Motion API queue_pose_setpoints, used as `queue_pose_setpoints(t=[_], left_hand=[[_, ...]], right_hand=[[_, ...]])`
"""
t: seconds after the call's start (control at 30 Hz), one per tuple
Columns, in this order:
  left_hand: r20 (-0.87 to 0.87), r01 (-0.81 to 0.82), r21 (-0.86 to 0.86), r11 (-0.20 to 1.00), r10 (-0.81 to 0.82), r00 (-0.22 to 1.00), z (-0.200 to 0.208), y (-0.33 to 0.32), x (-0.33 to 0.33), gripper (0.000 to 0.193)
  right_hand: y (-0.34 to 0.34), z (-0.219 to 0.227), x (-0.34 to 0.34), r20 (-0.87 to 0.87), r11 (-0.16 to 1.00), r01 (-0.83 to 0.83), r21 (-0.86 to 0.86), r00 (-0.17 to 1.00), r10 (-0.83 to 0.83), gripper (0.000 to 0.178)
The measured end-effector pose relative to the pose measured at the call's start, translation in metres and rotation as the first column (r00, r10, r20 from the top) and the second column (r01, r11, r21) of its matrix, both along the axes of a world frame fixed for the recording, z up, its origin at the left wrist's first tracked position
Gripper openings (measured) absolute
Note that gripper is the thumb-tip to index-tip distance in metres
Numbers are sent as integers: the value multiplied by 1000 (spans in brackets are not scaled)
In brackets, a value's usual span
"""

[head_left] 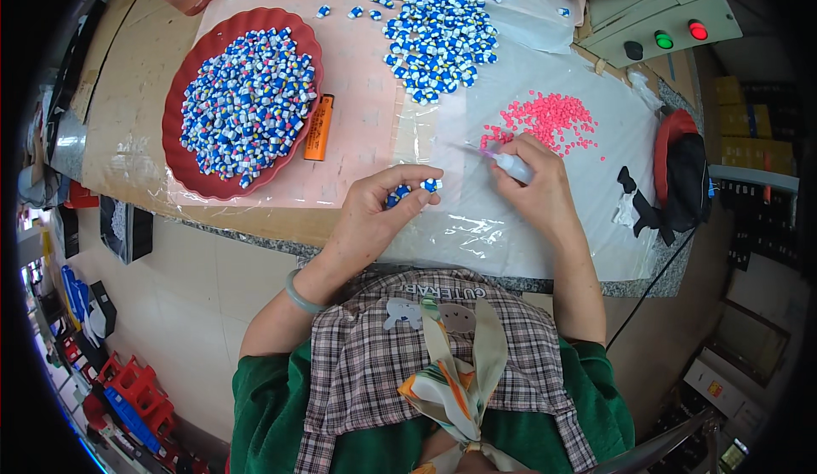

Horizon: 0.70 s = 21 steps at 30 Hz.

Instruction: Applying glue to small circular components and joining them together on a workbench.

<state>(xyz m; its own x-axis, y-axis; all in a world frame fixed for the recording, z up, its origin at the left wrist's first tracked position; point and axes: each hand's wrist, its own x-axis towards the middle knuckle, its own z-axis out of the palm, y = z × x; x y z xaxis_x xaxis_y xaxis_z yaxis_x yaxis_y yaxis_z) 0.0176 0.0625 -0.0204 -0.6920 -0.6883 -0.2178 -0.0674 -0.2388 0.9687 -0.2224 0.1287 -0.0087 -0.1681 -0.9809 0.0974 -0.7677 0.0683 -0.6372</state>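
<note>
While the left hand (383, 203) is curled nearly closed, its thumb and forefinger pinch one small blue-and-white piece (431, 185) at the fingertips; more blue-and-white pieces (397, 195) sit within the same curl. Long axis of the pinched piece: seems roughly crosswise, too small to be sure.

Right hand (536, 189): closed around a small squeeze bottle (515, 168), thumb on one side, fingers on the other. Bottle axis slants; its thin tip points left and slightly away from the body.

Key relation: the pinched piece lies left of the bottle and a little nearer the body, with a gap between. The tip is aimed past the piece's far side, not straight at it.

Pink pieces (553, 121) are scattered just beyond the right hand, which is clearly the nearer of the two. Ahead and left of the left hand: orange stick (319, 129), then a full red tray (174, 125). Farther, ahead of the left hand: loose blue-and-white heap (442, 44).
</note>
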Motion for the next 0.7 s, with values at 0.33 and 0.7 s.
queue_pose_setpoints(t=[0.33,0.7], left_hand=[[140,85,-258,962,-50,989,11,1,-25,24],[102,84,-393,916,-48,994,11,3,-29,25]], right_hand=[[9,1,15,858,986,-65,156,504,-103,10],[11,6,27,756,984,-93,152,653,-55,19]])
